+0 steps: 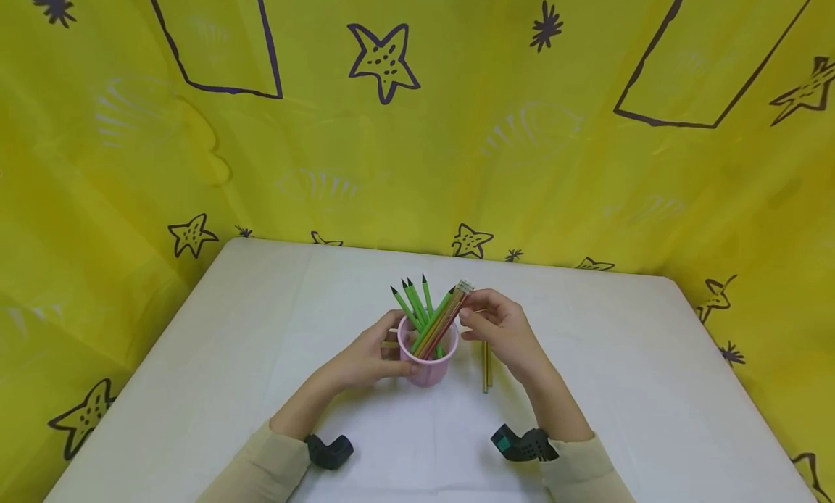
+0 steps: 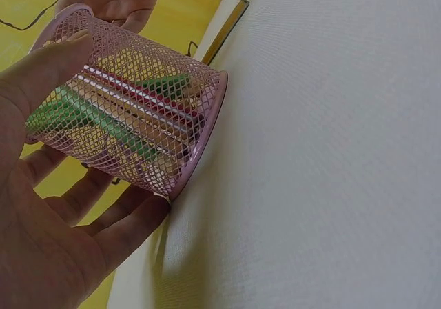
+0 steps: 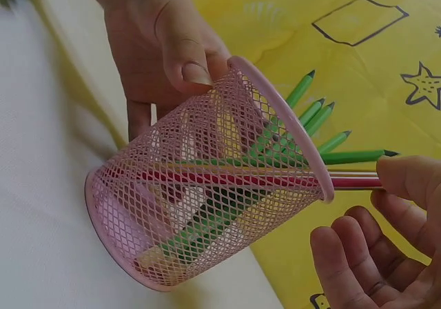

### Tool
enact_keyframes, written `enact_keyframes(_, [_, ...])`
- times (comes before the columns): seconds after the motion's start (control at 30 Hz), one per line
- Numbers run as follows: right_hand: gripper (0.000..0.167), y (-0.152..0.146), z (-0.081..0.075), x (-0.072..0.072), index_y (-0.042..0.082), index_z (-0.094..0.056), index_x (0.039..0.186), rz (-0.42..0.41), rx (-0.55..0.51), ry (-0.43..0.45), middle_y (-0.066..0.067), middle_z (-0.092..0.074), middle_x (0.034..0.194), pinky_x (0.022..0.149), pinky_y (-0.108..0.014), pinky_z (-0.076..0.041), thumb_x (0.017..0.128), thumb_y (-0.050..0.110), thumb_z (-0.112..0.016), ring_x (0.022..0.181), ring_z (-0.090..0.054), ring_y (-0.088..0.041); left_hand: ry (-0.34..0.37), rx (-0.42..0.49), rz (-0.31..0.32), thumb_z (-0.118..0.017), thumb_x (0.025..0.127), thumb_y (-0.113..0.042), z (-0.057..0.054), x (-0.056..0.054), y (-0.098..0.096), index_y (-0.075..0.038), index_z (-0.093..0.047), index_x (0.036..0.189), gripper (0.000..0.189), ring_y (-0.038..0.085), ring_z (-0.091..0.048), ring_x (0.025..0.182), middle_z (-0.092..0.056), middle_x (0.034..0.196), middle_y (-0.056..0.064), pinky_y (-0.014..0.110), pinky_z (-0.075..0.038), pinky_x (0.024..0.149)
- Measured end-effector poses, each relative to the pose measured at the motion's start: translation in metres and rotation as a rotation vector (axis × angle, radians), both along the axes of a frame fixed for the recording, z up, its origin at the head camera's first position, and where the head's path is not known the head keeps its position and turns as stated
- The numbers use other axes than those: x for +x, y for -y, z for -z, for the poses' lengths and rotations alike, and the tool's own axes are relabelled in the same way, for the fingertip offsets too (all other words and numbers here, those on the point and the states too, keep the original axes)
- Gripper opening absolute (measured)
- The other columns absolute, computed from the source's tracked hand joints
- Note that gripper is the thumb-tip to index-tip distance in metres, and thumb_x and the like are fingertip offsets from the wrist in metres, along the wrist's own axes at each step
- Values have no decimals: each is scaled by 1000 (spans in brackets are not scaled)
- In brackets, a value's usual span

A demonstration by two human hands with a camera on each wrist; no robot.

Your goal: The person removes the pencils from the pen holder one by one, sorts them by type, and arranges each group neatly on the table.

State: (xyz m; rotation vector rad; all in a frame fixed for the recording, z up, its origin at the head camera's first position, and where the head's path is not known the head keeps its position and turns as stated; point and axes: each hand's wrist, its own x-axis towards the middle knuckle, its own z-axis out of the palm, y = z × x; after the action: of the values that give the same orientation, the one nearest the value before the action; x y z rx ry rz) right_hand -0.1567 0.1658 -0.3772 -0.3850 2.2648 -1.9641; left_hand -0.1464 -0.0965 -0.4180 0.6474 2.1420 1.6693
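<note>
A pink mesh pencil cup stands on the table, gripped at its left side by my left hand. In the left wrist view the thumb lies near the rim and the fingers curl around the cup. Several green pencils lean inside, dark points up. A bundle of red and gold pencils slants to the right in the cup, silvery ends up. My right hand pinches this bundle near its upper end, just above the rim. In the right wrist view, the thumb covers the ends of the red pencils.
Gold pencils lie on the white tabletop right of the cup, partly under the right hand. A yellow curtain with starfish drawings hangs behind the table. Dark wrist devices sit at both sleeves.
</note>
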Motion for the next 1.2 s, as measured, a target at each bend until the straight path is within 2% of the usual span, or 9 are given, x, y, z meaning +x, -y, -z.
enact_keyframes(0.37, [20, 1, 0, 0, -5, -56, 108, 2, -13, -3, -12, -63, 104, 76, -34, -63, 96, 8, -65, 91, -66, -16, 6, 29, 10, -79, 84, -12, 0, 1, 0, -14, -37, 142, 72, 34, -57, 124, -53, 136, 14, 42, -53, 101])
enact_keyframes(0.63, [22, -2, -3, 1, -4, -57, 109, 14, -5, -22, -14, -64, 105, 77, -34, -62, 96, 11, -66, 93, -66, -20, -2, 38, 17, -79, 85, -12, 1, -1, 0, -14, -37, 142, 71, 33, -58, 123, -53, 135, 14, 42, -53, 100])
enact_keyframes(1.2, [23, -15, -17, 4, -5, -55, 108, 49, -32, -78, -6, -65, 101, 77, -32, -62, 97, 13, -66, 92, -66, -16, 10, 20, 10, -80, 85, -12, 0, 0, 0, -14, -37, 143, 72, 33, -57, 123, -52, 136, 14, 41, -53, 100])
